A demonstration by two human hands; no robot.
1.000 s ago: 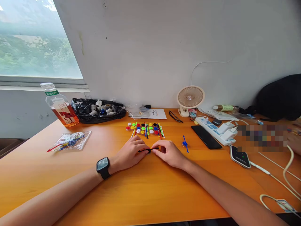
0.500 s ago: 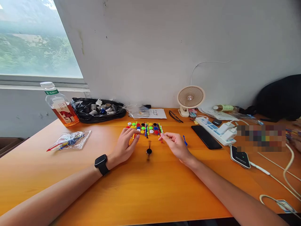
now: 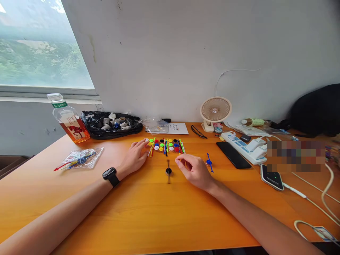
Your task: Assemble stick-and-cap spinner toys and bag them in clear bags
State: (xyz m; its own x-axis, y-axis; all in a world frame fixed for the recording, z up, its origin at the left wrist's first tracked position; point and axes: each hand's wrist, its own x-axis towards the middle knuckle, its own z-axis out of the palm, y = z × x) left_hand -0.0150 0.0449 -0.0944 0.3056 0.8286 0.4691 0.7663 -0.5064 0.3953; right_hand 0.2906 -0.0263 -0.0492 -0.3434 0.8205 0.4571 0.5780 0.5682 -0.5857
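Note:
On the table in front of me stands a small black disc spinner (image 3: 168, 171), its black arrow blurred as if turning. To its right is my right hand (image 3: 195, 170), fingers curled and thumb tip close to the index tip, with nothing seen between them. My left hand (image 3: 135, 156) lies with fingers stretched out on the table, beside the left end of the rows of coloured discs (image 3: 159, 145). Several thin coloured arrows (image 3: 166, 148) lie among these discs. A blue arrow spinner (image 3: 209, 163) rests to the right of my right hand.
A clear packet of coloured parts (image 3: 82, 158) and a drink bottle (image 3: 71, 122) are at left, near a black plastic bag (image 3: 111, 131). A small fan (image 3: 215, 110), a black phone (image 3: 233, 155), a power strip (image 3: 240, 146) and cables occupy the right.
My left hand has shifted left, uncovering more discs. My right hand has come nearer and lower, showing more of the blue arrow spinner. The black arrow is blurred in both frames.

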